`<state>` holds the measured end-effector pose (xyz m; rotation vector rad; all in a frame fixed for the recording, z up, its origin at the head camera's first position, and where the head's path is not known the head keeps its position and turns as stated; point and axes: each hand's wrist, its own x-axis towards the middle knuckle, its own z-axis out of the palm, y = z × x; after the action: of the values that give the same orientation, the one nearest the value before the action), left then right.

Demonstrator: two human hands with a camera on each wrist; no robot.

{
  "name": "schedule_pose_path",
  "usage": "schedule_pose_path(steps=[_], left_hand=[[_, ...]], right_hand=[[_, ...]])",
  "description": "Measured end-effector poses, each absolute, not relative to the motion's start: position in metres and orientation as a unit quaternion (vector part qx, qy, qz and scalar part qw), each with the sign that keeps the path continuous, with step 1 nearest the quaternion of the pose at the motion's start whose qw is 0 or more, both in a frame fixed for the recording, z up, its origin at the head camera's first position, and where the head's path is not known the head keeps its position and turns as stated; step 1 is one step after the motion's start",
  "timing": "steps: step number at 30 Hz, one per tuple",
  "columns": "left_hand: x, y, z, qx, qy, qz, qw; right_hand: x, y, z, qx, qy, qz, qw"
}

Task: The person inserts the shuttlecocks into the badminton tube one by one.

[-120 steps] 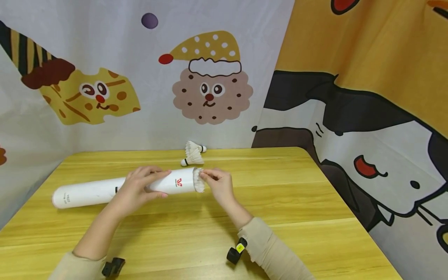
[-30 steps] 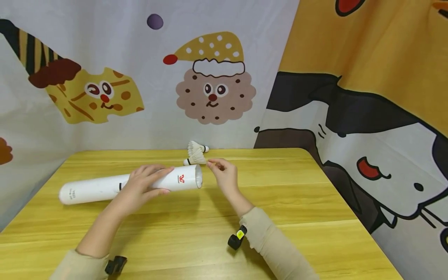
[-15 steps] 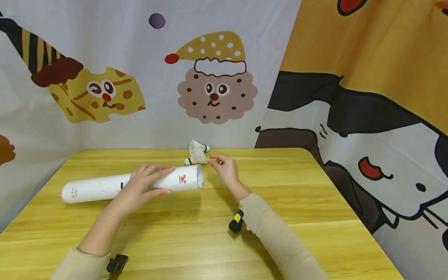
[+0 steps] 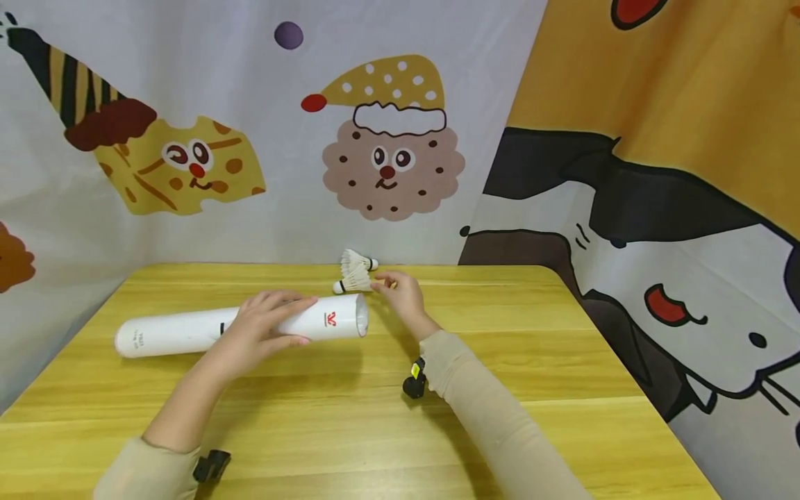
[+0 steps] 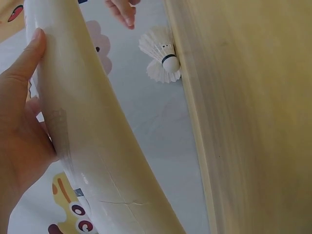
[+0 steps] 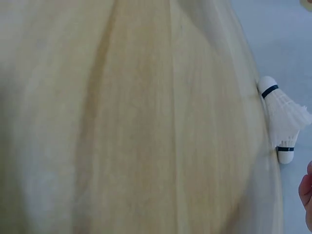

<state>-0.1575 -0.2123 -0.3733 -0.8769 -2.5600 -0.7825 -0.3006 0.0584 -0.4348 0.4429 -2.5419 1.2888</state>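
Note:
My left hand grips a long white shuttlecock tube around its middle, thumb on the near side. The tube lies slantwise, its mouth toward the right; its inside is mostly hidden. Two white feather shuttlecocks, a nearer one and a farther one, lie together near the table's back edge. My right hand is just right of the nearer one's skirt, fingers loosely bent. In the left wrist view, a gap shows between that right hand and the shuttlecocks.
The wooden table carries all of this. A patterned curtain hangs directly behind its back edge. Black cameras, one left and one right, sit at the wrists.
Four seconds ago feathers stuck out of the tube's mouth with my right fingers at them; now none protrude. My right hand has since moved up and back toward the shuttlecocks. The left hand keeps its grip.

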Motion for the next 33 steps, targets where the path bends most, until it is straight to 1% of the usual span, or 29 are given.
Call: schedule_pose_path(steps=[17, 23, 33], left_hand=[[-0.158, -0.212, -0.372, -0.310, -0.897, -0.268, 0.165], [-0.159, -0.210, -0.374, -0.309, -0.896, -0.271, 0.166], [-0.161, -0.212, -0.375, -0.316, -0.894, -0.270, 0.168]], right_hand=[[-0.313, 0.052, -0.448, 0.121, -0.897, 0.415, 0.088], [-0.314, 0.053, -0.452, 0.123, -0.898, 0.415, 0.080], [-0.317, 0.047, -0.452, 0.097, -0.905, 0.409, 0.069]])
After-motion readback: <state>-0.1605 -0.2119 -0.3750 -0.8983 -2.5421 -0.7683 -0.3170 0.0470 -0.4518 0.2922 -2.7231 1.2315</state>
